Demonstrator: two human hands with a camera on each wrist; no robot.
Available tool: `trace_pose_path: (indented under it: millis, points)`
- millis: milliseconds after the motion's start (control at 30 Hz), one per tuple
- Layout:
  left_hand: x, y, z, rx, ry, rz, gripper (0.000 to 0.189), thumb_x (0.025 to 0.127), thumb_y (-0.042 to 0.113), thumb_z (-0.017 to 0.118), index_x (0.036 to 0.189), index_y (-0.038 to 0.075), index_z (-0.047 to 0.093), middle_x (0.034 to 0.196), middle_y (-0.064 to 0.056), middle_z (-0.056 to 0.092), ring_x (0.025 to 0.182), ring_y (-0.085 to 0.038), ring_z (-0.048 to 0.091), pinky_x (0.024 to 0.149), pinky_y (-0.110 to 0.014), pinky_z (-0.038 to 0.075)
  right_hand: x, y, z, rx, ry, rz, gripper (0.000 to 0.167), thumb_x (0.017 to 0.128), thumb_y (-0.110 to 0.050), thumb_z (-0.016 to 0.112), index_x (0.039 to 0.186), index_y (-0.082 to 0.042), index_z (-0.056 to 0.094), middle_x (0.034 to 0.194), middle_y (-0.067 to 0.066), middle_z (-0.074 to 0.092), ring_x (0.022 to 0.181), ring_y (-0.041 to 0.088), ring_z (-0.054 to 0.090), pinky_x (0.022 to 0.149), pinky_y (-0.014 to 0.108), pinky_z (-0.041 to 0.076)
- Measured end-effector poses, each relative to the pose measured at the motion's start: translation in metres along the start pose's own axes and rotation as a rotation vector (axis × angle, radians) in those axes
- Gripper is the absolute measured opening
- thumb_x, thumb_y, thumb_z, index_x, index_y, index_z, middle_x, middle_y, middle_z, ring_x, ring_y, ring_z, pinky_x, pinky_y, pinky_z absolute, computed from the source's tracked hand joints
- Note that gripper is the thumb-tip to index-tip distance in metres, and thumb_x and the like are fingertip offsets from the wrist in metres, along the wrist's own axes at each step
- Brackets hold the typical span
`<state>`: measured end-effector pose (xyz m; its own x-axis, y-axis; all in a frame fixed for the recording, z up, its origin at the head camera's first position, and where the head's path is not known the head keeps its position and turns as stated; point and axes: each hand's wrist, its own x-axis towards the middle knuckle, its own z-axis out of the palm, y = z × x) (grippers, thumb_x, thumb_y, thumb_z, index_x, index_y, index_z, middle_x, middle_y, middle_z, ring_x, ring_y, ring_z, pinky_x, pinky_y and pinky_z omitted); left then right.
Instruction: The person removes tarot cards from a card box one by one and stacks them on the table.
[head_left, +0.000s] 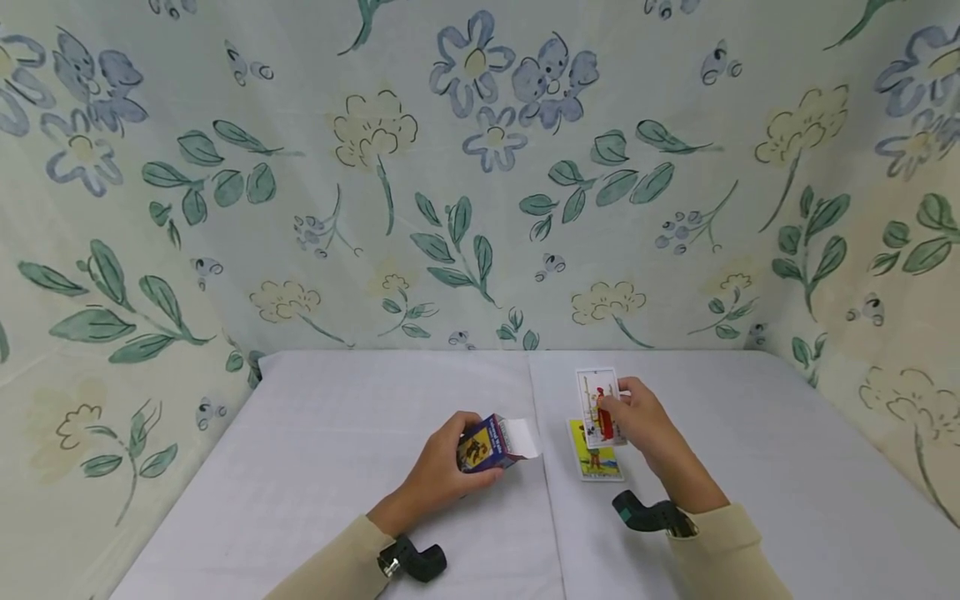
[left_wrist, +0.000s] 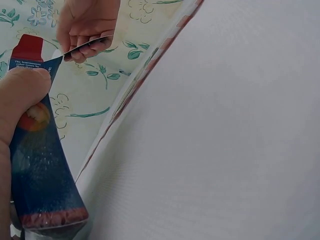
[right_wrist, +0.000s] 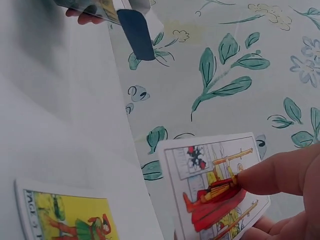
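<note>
A small blue card box [head_left: 483, 444] with its white flap [head_left: 521, 438] raised is gripped in my left hand [head_left: 438, 467]. The left wrist view shows the thumb pressed on the side of the box [left_wrist: 42, 155]. My right hand [head_left: 648, 421] pinches a tarot card [head_left: 597, 400] with a red-robed figure, thumb on its face and fingers behind. Whether more cards lie behind it cannot be told. Below the held card, a yellow tarot card [head_left: 597, 463] lies face up on the table, partly covered from the head view; its lettering shows in the right wrist view [right_wrist: 70, 215].
A white cloth covers the table [head_left: 360, 400], with a crease [head_left: 551, 500] running front to back near its middle. Behind and at both sides hangs a floral curtain [head_left: 480, 250]. Dark wrist cameras [head_left: 420, 560] sit on both forearms.
</note>
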<state>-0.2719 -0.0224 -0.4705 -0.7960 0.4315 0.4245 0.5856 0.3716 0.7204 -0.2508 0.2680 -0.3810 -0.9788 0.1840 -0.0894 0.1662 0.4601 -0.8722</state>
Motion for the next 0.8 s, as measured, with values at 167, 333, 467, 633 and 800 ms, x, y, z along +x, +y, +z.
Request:
trace_pose_path:
  millis: [167,333,467,633,800]
  points:
    - [-0.001,-0.001,0.0,-0.006,0.001,0.003,0.067,0.075,0.041,0.081,0.127,0.018,0.045,0.117,0.007,0.056,0.098,-0.009,0.053,0.084,-0.026,0.05,0.004,0.006,0.0,-0.011,0.01,0.012,0.043,0.097,-0.026,0.057,0.127,0.0,0.041,0.113,0.02,0.058,0.087,0.027,0.063,0.08,0.039,0.055]
    - [-0.001,0.0,0.0,0.005,-0.001,-0.007,0.069,0.075,0.046,0.079,0.128,0.018,0.045,0.119,0.006,0.056,0.1,-0.009,0.053,0.085,-0.027,0.05,0.008,0.012,-0.002,-0.067,-0.004,0.017,0.042,0.093,-0.025,0.063,0.122,0.002,0.048,0.105,0.019,0.063,0.081,0.024,0.063,0.076,0.036,0.056]
    - [0.0,0.0,-0.001,0.012,-0.001,-0.011,0.069,0.075,0.043,0.08,0.128,0.018,0.044,0.12,0.005,0.056,0.1,-0.009,0.053,0.086,-0.027,0.05,0.011,0.018,-0.001,-0.068,-0.021,0.027,0.042,0.092,-0.023,0.065,0.12,0.004,0.05,0.105,0.02,0.062,0.08,0.024,0.063,0.075,0.035,0.056]
    - [0.0,0.0,0.0,0.022,-0.002,-0.013,0.069,0.075,0.042,0.081,0.129,0.017,0.044,0.12,0.005,0.056,0.101,-0.009,0.053,0.086,-0.027,0.05,0.014,0.025,0.0,-0.093,-0.026,0.034,0.042,0.09,-0.023,0.067,0.117,0.005,0.05,0.105,0.022,0.06,0.08,0.024,0.062,0.073,0.035,0.056]
    - [0.0,0.0,-0.001,0.019,-0.002,-0.004,0.071,0.076,0.049,0.078,0.129,0.017,0.044,0.12,0.004,0.056,0.101,-0.009,0.053,0.087,-0.027,0.05,0.018,0.031,0.003,-0.122,-0.023,0.062,0.04,0.09,-0.021,0.067,0.117,0.004,0.051,0.102,0.02,0.06,0.079,0.024,0.06,0.071,0.032,0.055]
